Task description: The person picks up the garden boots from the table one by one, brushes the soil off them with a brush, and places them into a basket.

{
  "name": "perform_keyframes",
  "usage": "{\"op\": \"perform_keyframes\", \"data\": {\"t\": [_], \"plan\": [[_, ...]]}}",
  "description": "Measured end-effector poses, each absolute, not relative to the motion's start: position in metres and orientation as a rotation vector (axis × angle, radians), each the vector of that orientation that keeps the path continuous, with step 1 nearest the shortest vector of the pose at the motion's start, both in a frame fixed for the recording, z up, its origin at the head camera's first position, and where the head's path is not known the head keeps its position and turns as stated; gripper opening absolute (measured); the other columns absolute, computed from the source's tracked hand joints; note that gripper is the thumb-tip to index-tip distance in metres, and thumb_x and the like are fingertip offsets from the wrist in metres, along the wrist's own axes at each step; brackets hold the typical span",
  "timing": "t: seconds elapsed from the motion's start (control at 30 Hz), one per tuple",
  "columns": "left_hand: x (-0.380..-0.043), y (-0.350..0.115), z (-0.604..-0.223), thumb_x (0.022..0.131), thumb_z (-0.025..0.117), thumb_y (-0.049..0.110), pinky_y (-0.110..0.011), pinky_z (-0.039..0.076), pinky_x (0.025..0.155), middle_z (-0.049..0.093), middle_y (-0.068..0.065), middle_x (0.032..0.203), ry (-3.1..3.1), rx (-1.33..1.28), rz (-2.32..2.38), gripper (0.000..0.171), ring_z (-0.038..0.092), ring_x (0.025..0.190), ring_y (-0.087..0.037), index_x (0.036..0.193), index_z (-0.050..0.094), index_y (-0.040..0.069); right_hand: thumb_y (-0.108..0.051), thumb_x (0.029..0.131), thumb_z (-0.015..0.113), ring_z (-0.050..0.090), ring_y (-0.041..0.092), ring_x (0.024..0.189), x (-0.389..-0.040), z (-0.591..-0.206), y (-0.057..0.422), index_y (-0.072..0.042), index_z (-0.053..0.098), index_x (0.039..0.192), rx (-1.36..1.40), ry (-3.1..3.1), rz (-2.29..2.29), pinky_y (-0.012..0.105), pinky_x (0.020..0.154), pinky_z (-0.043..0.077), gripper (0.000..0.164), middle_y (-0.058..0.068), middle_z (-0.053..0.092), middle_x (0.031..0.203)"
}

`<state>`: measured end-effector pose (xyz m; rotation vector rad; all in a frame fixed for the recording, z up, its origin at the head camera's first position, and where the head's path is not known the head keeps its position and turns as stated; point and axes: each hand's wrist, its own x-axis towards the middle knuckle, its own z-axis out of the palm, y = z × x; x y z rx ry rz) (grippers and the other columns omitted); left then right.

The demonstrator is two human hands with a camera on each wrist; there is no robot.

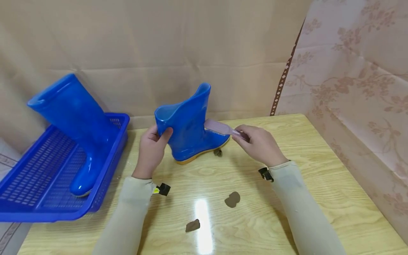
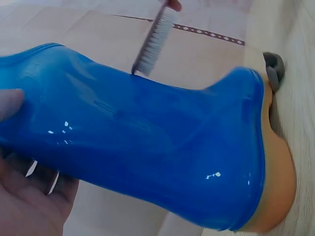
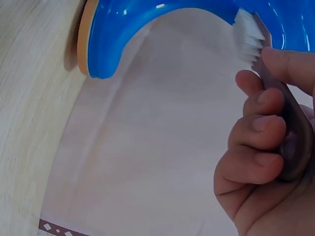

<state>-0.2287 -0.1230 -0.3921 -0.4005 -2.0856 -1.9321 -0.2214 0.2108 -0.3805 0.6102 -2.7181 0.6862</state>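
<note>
A blue rain boot (image 1: 191,131) with an orange-tan sole stands on the table, its toe pointing right. My left hand (image 1: 151,150) grips its shaft near the top, the thumb on the near side; in the left wrist view the fingers (image 2: 37,189) lie along the back of the shaft. With curled fingers my right hand (image 1: 259,143) holds a brush (image 1: 220,127) by its mauve handle. The brush head is at the front of the shaft above the toe, and its white bristles (image 3: 247,37) show in the right wrist view.
At the left a blue plastic basket (image 1: 60,215) holds a second blue boot (image 1: 79,109), tilted. A small brown clump (image 1: 218,152) lies beside the sole. Two brown pieces (image 1: 232,199) rest nearer the front of the table (image 1: 318,170). Behind hangs a beige cloth (image 1: 223,46).
</note>
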Motion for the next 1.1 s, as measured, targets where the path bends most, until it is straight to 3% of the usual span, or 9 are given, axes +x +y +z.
{"op": "perform_keyframes", "data": {"t": [0.33,0.53,0.63,0.77,0.9,1.03,1.1], "plan": [[-0.229,-0.124,-0.389,0.101,0.069,0.026,-0.053,0.053,0.104,0.072,-0.014,0.127,-2.073,-0.319,-1.77,0.035,0.068,0.12,-0.031,0.127,0.07,0.001,-0.028,0.101,0.069,0.045,0.015,0.059,-0.222,-0.38,0.203,-0.013,0.072,0.107,0.612,-2.582,0.75,0.033,0.055,0.035,0.016,-0.002,0.052,0.071],[-0.228,-0.127,-0.387,0.101,0.069,0.025,-0.054,0.053,0.102,0.072,-0.015,0.126,-2.059,-0.282,-1.774,0.034,0.069,0.118,-0.031,0.124,0.071,0.0,-0.022,0.102,0.068,0.046,0.013,0.062,-0.216,-0.376,0.181,-0.01,0.071,0.123,0.753,-2.455,0.924,0.031,0.055,0.037,0.024,-0.002,0.058,0.08],[-0.229,-0.129,-0.387,0.101,0.069,0.02,-0.049,0.056,0.099,0.074,-0.017,0.117,-2.055,-0.331,-1.761,0.028,0.07,0.112,-0.028,0.117,0.072,-0.003,-0.02,0.104,0.064,0.047,0.011,0.066,-0.216,-0.375,0.166,-0.011,0.069,0.132,0.868,-2.449,0.917,0.03,0.057,0.038,0.03,-0.002,0.06,0.087],[-0.227,-0.131,-0.388,0.1,0.065,0.018,-0.038,0.057,0.094,0.074,-0.011,0.104,-2.009,-0.42,-1.795,0.024,0.07,0.103,-0.022,0.105,0.07,-0.005,-0.02,0.105,0.063,0.047,0.011,0.067,-0.218,-0.377,0.152,-0.017,0.065,0.142,0.933,-2.462,0.912,0.03,0.057,0.038,0.037,-0.002,0.059,0.084],[-0.227,-0.131,-0.389,0.104,0.059,0.032,-0.037,0.055,0.092,0.066,-0.004,0.089,-1.993,-0.46,-1.804,0.039,0.066,0.097,-0.018,0.096,0.065,-0.005,-0.021,0.105,0.063,0.053,0.013,0.071,-0.219,-0.382,0.15,-0.021,0.061,0.146,0.862,-2.52,0.927,0.031,0.059,0.041,0.041,0.0,0.071,0.099],[-0.229,-0.132,-0.389,0.106,0.053,0.052,-0.042,0.054,0.096,0.067,-0.01,0.089,-2.032,-0.428,-1.762,0.059,0.066,0.099,-0.016,0.101,0.067,-0.006,-0.021,0.106,0.062,0.051,0.014,0.064,-0.224,-0.388,0.155,-0.019,0.061,0.146,0.764,-2.618,0.93,0.03,0.056,0.04,0.04,0.004,0.074,0.106],[-0.229,-0.132,-0.389,0.107,0.052,0.049,-0.043,0.053,0.1,0.073,-0.015,0.104,-2.039,-0.402,-1.772,0.056,0.067,0.107,-0.017,0.11,0.069,-0.005,-0.022,0.106,0.061,0.046,0.014,0.058,-0.227,-0.39,0.157,-0.017,0.061,0.146,0.721,-2.667,0.936,0.03,0.053,0.038,0.04,0.004,0.073,0.099]]}}
